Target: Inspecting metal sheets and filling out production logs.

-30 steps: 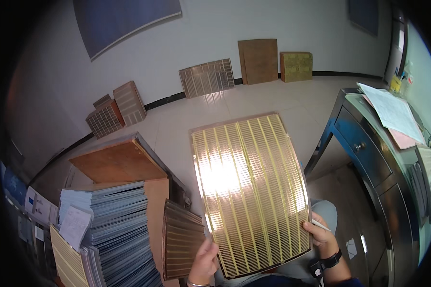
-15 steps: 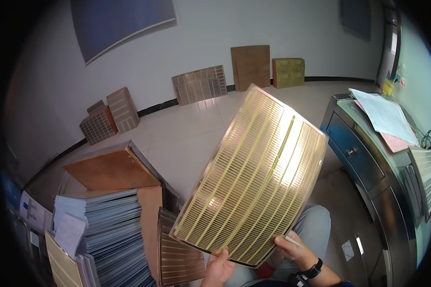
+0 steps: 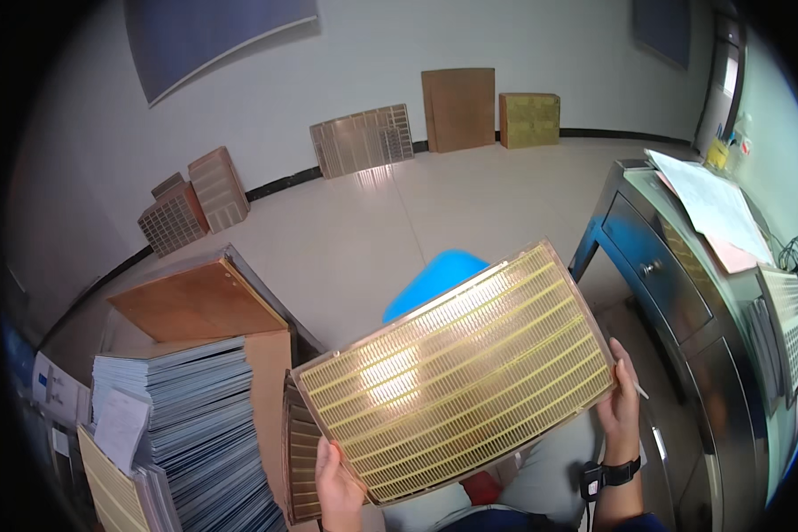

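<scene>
Gripping a gold gridded panel (image 3: pixel 457 372) by opposite edges, the left hand (image 3: pixel 339 483) and right hand (image 3: pixel 623 403) held it tilted above a blue stool (image 3: pixel 430 277).

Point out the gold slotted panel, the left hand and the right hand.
gold slotted panel (image 3: pixel 457 372), head view, middle of its slotted face.
left hand (image 3: pixel 337 483), head view, back of the hand at the panel's lower edge.
right hand (image 3: pixel 621 403), head view, palm by the panel's right edge.

Blue stool (image 3: pixel 434 277), metal desk (image 3: pixel 683 293), stacked sheets (image 3: pixel 186 426).
</scene>
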`<action>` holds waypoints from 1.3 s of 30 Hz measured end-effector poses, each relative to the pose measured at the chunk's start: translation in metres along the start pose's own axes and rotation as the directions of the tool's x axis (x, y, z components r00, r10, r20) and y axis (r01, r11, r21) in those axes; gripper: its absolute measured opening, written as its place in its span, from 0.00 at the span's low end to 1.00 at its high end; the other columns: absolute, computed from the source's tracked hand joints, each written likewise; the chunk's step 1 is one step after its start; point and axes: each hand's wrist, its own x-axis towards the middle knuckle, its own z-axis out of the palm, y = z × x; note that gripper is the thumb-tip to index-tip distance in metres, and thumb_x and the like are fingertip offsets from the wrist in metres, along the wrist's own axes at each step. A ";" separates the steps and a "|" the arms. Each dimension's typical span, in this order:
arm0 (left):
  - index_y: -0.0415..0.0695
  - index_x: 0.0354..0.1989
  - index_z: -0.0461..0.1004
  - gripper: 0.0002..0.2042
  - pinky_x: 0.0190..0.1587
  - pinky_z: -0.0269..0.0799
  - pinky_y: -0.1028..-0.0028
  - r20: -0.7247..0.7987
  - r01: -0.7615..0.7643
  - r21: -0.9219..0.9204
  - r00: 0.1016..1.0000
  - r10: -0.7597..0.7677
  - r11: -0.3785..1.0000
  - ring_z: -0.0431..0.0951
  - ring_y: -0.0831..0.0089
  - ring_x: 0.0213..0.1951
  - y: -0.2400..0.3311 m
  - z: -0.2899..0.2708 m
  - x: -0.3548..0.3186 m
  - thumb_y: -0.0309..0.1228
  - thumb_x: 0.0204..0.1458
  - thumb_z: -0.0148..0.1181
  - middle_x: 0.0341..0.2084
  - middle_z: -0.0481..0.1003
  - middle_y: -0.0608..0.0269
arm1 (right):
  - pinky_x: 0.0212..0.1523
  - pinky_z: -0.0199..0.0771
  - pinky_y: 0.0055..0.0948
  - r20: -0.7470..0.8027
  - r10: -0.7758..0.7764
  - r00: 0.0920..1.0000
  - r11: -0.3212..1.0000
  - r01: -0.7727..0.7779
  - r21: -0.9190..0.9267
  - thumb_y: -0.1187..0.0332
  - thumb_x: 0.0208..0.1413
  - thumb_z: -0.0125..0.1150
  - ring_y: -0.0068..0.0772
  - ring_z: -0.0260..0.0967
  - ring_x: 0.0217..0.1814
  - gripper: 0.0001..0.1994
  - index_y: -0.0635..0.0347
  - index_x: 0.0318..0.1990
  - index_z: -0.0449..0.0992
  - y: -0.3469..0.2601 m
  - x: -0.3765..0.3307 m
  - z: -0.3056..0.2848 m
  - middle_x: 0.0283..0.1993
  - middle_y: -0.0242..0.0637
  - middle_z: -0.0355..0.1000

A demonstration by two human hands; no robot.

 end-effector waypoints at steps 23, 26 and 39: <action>0.42 0.61 0.51 0.22 0.53 0.66 0.59 -0.089 0.022 0.066 0.996 -0.016 0.998 0.64 0.62 0.55 0.013 -0.004 0.003 0.40 0.61 0.35 0.54 0.61 0.53 | 0.47 0.69 0.25 0.041 0.131 0.990 0.966 -0.119 -0.229 0.62 0.58 0.51 0.28 0.68 0.48 0.18 0.68 0.50 0.66 -0.007 -0.004 0.012 0.47 0.42 0.69; 0.41 0.49 0.65 0.14 0.47 0.67 0.64 -0.186 0.123 -0.064 0.973 -0.133 0.990 0.70 0.63 0.43 0.024 0.010 -0.002 0.32 0.57 0.44 0.41 0.70 0.55 | 0.46 0.69 0.24 0.045 0.127 0.991 0.964 -0.112 -0.241 0.61 0.58 0.52 0.26 0.68 0.46 0.20 0.67 0.51 0.66 -0.008 -0.005 0.016 0.44 0.40 0.69; 0.44 0.53 0.59 0.16 0.55 0.61 0.66 0.109 -0.438 0.341 0.897 0.427 0.832 0.65 0.68 0.52 0.033 0.000 0.008 0.36 0.59 0.45 0.47 0.66 0.60 | 0.34 0.68 0.18 0.146 -0.094 0.985 0.853 0.155 -0.498 0.69 0.53 0.59 0.16 0.66 0.37 0.10 0.62 0.41 0.71 -0.006 0.007 -0.003 0.40 0.36 0.72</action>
